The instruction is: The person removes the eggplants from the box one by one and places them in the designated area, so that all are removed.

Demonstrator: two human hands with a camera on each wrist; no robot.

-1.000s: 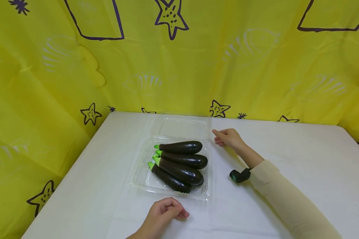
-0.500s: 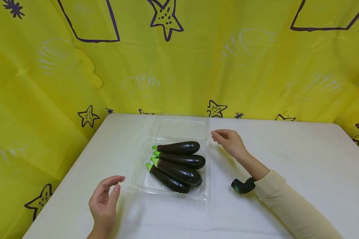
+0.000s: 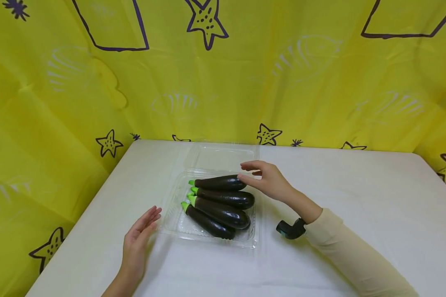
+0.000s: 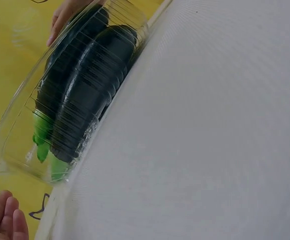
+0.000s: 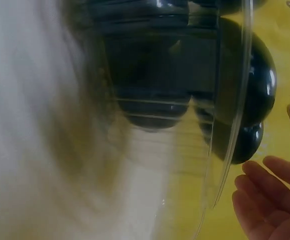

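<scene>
Several dark glossy eggplants (image 3: 220, 212) with bright green stem ends lie side by side in a clear plastic clamshell container (image 3: 172, 235). The container's lid (image 3: 223, 156) is folded back behind it. My right hand (image 3: 269, 179) hovers at the back right corner, its thumb in front of the round end of the rearmost eggplant (image 3: 219, 183); contact cannot be told. In the right wrist view its fingers (image 5: 270, 200) look spread and hold nothing. My left hand (image 3: 137, 239) is by the container's left side, fingers extended, holding nothing.
A white cloth-covered table (image 3: 357, 198) lies under everything. Behind it and to the left hangs a yellow curtain (image 3: 223, 82) with starfish and fish drawings. A black wrist camera (image 3: 291, 229) hangs at the right sleeve (image 3: 349, 247).
My left hand has gone from in front of the container to its left side, and its fingers have straightened. My right hand has moved left over the back right corner. The eggplants stay put.
</scene>
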